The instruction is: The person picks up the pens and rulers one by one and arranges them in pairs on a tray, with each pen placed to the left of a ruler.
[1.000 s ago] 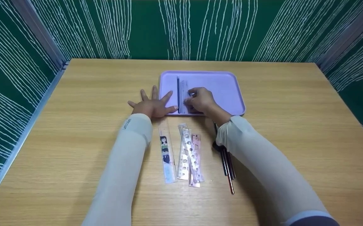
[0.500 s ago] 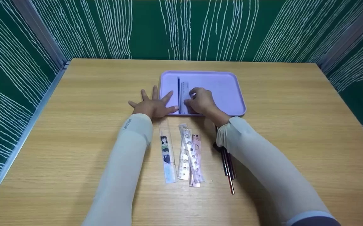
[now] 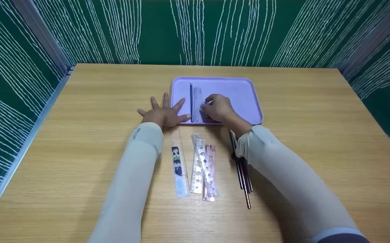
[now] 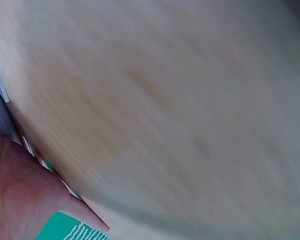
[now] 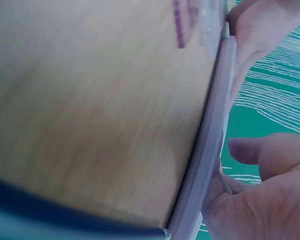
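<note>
My left hand [image 3: 164, 113] lies flat with fingers spread over the left rim of a purple tray [image 3: 232, 87]. Its thumb reaches a dark pencil [image 3: 191, 101] standing lengthwise in the tray. Right beside that pencil, and parallel to it, lies a clear ruler [image 3: 198, 98]. At the ruler's right edge is my right hand [image 3: 217, 107], fingers bent loosely, thumb tip close to the edge. In the right wrist view, the right hand [image 5: 270, 195] shows thumb and fingers apart, behind the tray's side [image 5: 210, 125]. Mostly bare tabletop and part of the left palm [image 4: 25, 195] fill the left wrist view.
In front of the tray lie a ruler with cartoon figures [image 3: 178, 165] and several overlapping clear and pink rulers [image 3: 204, 165]. A bunch of dark pencils [image 3: 243, 172] lies to their right, partly under the right sleeve [image 3: 276, 162]. Green patterned panels surround the wooden table [image 3: 316, 118].
The right hand has shifted slightly right, baring more of the ruler's right edge. The left hand, pencil and tray keep their places.
</note>
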The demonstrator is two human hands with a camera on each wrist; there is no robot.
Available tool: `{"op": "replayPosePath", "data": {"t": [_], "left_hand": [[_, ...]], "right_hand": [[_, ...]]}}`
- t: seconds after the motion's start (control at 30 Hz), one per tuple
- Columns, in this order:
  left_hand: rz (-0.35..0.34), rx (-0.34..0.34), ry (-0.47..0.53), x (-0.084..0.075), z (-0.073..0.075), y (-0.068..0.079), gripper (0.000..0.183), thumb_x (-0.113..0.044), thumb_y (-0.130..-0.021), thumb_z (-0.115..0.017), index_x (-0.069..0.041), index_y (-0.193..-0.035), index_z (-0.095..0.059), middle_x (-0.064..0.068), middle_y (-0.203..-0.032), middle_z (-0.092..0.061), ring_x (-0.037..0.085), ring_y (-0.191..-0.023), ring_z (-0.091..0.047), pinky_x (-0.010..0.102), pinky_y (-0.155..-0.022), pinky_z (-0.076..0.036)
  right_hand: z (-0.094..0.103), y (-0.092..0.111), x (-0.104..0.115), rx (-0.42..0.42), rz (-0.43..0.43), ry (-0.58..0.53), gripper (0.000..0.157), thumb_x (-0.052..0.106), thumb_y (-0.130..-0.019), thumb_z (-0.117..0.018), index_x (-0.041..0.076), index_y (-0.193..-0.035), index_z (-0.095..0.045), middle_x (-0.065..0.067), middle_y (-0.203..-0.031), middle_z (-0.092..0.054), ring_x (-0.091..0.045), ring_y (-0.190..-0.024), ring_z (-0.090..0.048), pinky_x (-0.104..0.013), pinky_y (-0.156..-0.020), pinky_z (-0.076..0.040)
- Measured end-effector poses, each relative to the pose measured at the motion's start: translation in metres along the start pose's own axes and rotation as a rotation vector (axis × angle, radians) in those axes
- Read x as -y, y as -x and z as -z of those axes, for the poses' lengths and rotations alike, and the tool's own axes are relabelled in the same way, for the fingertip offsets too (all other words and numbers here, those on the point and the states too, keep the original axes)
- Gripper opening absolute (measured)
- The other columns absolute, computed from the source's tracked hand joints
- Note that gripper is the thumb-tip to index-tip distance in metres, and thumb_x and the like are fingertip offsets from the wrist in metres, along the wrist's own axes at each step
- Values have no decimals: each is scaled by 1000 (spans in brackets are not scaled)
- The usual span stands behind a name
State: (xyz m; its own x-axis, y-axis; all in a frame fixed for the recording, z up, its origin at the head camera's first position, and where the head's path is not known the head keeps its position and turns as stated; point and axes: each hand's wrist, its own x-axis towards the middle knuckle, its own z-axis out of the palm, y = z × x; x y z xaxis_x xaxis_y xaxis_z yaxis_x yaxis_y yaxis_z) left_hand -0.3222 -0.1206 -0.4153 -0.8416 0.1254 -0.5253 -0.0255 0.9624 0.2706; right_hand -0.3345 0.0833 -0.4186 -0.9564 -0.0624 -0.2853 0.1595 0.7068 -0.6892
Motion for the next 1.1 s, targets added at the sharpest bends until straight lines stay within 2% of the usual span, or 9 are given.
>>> {"op": "replayPosePath", "data": {"t": [0.13, 0.23, 0.6, 0.77, 0.93, 1.1], "left_hand": [[-4, 9, 10, 0, 0, -1, 82, -84, -90, -36, -58, -156, 4, 3, -169, 29, 51, -149, 30, 90, -101, 12], [-1, 12, 20, 0, 0, -2, 82, -84, -90, -37, -59, -156, 4, 3, -169, 29, 51, -149, 31, 90, -101, 13], [14, 17, 42, 1, 1, -2, 83, -85, -88, -40, -60, -155, 3, 0, -168, 30, 50, -148, 32, 88, -101, 16], [17, 14, 53, 1, 2, -1, 83, -85, -88, -40, -61, -155, 3, 0, -168, 30, 48, -149, 33, 88, -101, 17], [16, 21, 51, 1, 2, -1, 84, -85, -88, -40, -60, -155, 3, 1, -169, 29, 48, -149, 32, 88, -100, 16], [-2, 15, 43, 0, 2, -1, 84, -83, -89, -41, -58, -157, 2, 2, -169, 28, 49, -150, 31, 89, -101, 14]], "right_hand": [[6, 2, -2, 11, 19, -128, 45, 23, -103, -62, 1, -141, -54, -15, -110, -69, -22, -93, -74, -30, -75, -64], [12, 6, -3, 22, 17, -187, 46, 23, -103, -61, 0, -142, -52, -17, -109, -70, -23, -89, -74, -31, -71, -64], [40, 20, -17, 54, -4, -226, 45, 29, -106, -57, 5, -143, -50, -16, -122, -65, -29, -96, -74, -38, -78, -64], [52, 27, -27, 47, 11, -194, 45, 30, -105, -58, 5, -142, -51, -18, -121, -64, -28, -97, -72, -38, -80, -64], [59, 37, -39, 62, 25, -163, 47, 29, -105, -59, 2, -142, -51, -18, -116, -60, -25, -91, -69, -35, -80, -64], [66, 49, -48, 85, 42, -197, 43, 27, -105, -59, -1, -137, -52, -16, -107, -56, -19, -79, -65, -38, -79, -64]]}}
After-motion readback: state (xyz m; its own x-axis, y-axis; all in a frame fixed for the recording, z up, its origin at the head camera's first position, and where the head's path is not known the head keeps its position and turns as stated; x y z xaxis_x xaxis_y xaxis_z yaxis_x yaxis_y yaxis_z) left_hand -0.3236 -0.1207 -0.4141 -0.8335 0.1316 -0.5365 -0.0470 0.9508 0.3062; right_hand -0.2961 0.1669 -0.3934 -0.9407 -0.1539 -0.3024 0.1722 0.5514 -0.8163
